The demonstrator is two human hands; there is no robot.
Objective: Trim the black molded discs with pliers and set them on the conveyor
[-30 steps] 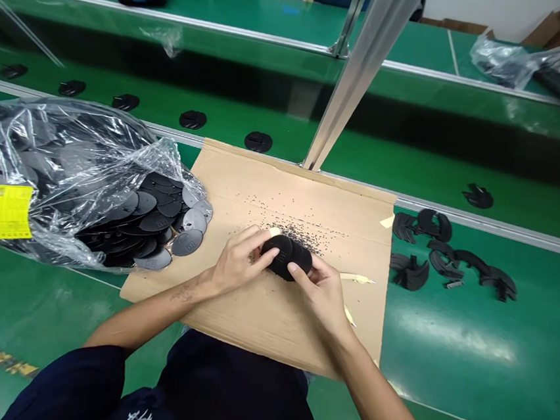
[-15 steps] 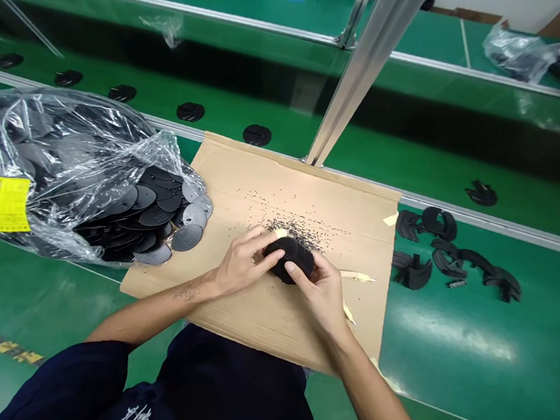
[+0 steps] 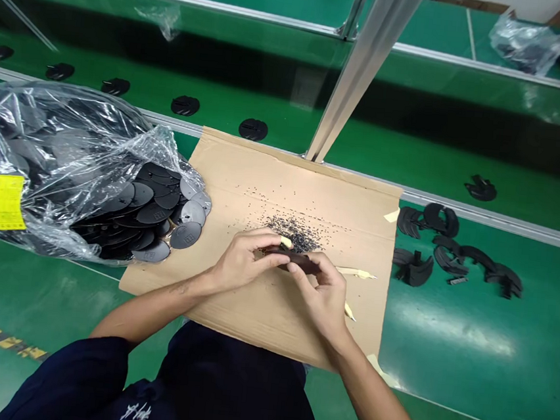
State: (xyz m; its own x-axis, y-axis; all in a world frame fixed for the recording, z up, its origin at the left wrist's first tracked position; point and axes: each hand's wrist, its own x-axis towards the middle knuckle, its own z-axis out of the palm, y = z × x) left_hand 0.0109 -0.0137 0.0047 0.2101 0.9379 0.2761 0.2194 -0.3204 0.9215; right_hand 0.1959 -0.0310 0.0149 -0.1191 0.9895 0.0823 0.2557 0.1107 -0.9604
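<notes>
Between both hands, above the cardboard sheet (image 3: 229, 324), is a black disc-like plastic part (image 3: 295, 262), now seen nearly edge-on. My left hand (image 3: 245, 259) grips its left end, thumb on the near side, with a pale yellow cover on one fingertip. My right hand (image 3: 320, 290) pinches the right end between thumb and fingers. Just beyond the part lies a scatter of tiny black pieces (image 3: 298, 230). Two pale yellow tools with pointed metal tips lie near my right hand, one tool (image 3: 357, 273) farther off and the other tool (image 3: 349, 311) partly hidden by the hand.
On the left, a clear plastic bag (image 3: 68, 150) spills black oval discs (image 3: 186, 234) onto the cardboard. Curved black parts (image 3: 415, 269) sit on the green table at right. Round black parts (image 3: 253, 129) line the green strip behind. A metal post (image 3: 356, 79) rises behind the cardboard.
The black part has been tilted from showing its broad face to nearly edge-on. Both hands keep hold of it. The whole view has shifted slightly.
</notes>
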